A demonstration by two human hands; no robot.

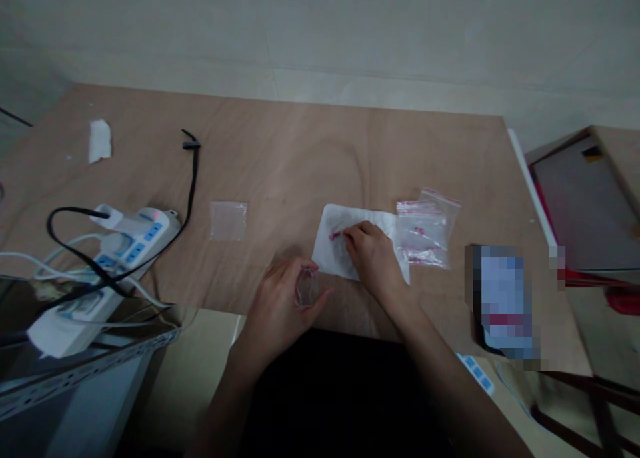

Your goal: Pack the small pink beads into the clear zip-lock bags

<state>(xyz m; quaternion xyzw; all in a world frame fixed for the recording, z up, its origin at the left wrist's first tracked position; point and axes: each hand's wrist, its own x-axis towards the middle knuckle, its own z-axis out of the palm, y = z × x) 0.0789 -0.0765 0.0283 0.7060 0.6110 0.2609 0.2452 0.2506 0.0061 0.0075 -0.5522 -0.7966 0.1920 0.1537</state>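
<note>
My left hand (285,295) is at the table's front edge, its fingers and thumb curved round a small clear plastic bag (307,288) whose mouth gapes. To its right lies a white sheet (336,258), flat on the table. Over that sheet my right hand (373,255) is bent down with thumb and fingers pinched together. Small reddish-pink bits (335,235) lie beside its fingertips; whatever is between them is too small to make out. Overlapping the sheet's right side are several clear zip bags (425,235), with pinkish bits showing in them.
Left of my hands lies a flat clear bag (229,221). A white power strip (143,241) with plugs and a black cable (193,178) takes up the table's left side. A phone (505,305) rests at the right. A scrap of white paper (100,141) lies at the back left.
</note>
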